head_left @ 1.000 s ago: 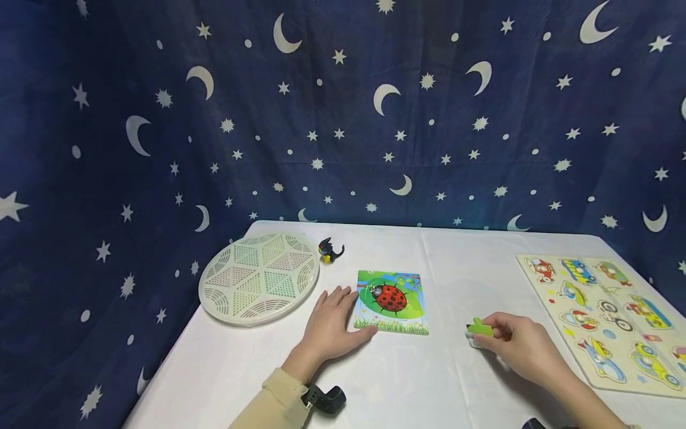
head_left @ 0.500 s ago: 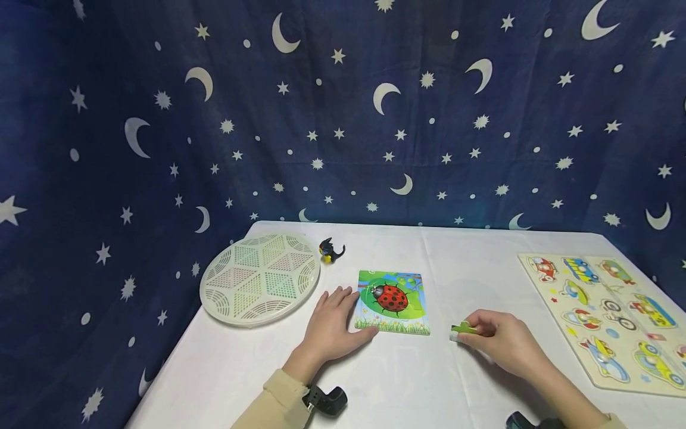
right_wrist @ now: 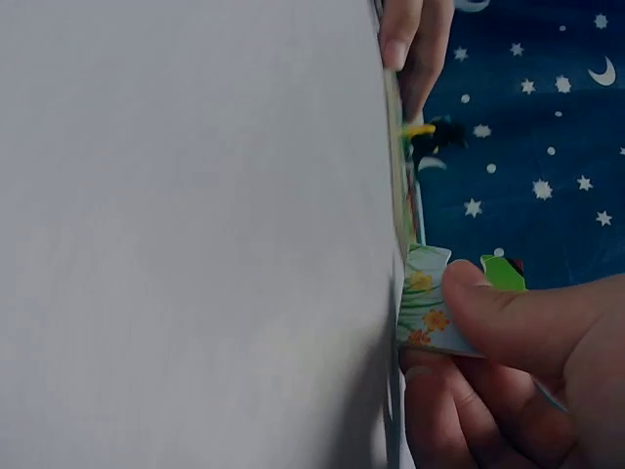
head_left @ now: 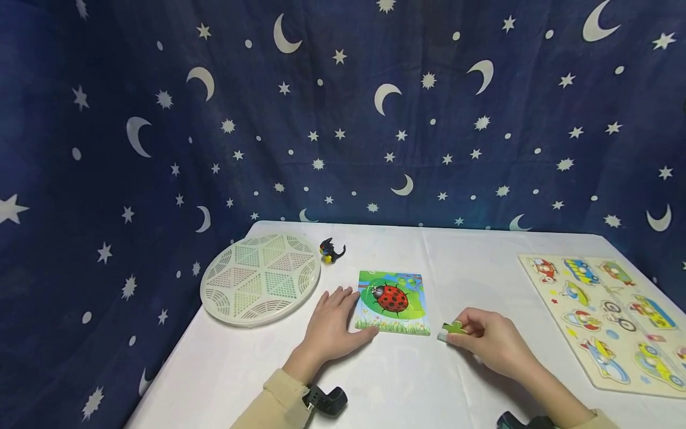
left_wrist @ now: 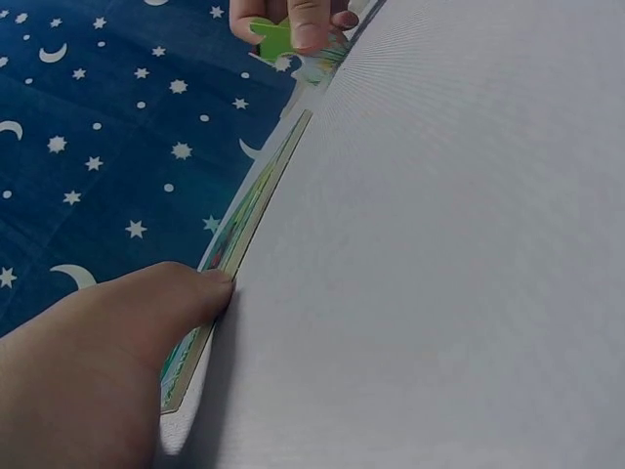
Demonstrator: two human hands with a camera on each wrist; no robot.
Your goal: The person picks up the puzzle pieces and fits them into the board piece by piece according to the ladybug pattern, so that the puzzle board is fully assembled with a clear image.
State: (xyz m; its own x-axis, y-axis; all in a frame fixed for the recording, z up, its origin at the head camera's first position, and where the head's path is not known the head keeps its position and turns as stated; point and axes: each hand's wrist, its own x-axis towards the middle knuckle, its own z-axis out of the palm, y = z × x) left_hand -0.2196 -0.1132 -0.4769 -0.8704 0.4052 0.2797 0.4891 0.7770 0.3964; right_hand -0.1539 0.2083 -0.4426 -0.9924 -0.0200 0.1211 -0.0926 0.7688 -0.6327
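Observation:
A square ladybug puzzle (head_left: 402, 322) lies flat on the white table. My left hand (head_left: 333, 330) rests at its left side, fingers extended along the left edge and thumb (left_wrist: 200, 288) against the near edge. Just right of the puzzle, my right hand (head_left: 493, 342) pinches a puzzle piece (right_wrist: 425, 303) between thumb and fingers. Yellow and orange flowers with grass show on this piece, and a bright green part stands out beyond the thumb in the right wrist view. Part of the piece is hidden by the thumb.
A round pale lattice-patterned board (head_left: 259, 279) lies at the left. Behind the puzzle stands a small black toy figure (head_left: 332, 251) with a curled tail. A wooden vehicle peg board (head_left: 584, 351) lies at the right. A dark starry curtain (head_left: 348, 107) hangs behind the table.
My right hand has moved left with the puzzle piece, nearer the ladybug puzzle's right edge, and the piece has tilted flatter. My left hand stays in place.

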